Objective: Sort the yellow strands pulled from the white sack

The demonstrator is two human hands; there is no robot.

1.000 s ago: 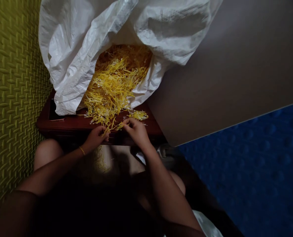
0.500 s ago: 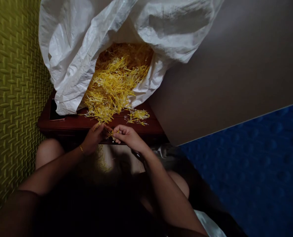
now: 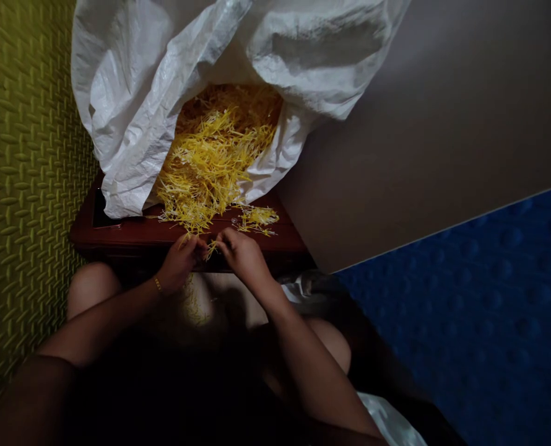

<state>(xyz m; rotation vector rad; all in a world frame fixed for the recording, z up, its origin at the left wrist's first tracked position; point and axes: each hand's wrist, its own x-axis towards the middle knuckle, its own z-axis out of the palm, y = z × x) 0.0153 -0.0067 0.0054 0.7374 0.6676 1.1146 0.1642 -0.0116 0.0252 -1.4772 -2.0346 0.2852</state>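
Ok so the left hand (image 3: 181, 260) and right hand (image 3: 245, 253) are close together at the near edge of a dark red tabletop (image 3: 131, 234), fingertips of each pinching a few thin yellow strands (image 3: 211, 249) that show in the little gap between them. Just beyond, a big yellow heap (image 3: 215, 164) spills out of an open white sack (image 3: 134, 118), with a smaller clump (image 3: 259, 216) to its near right.
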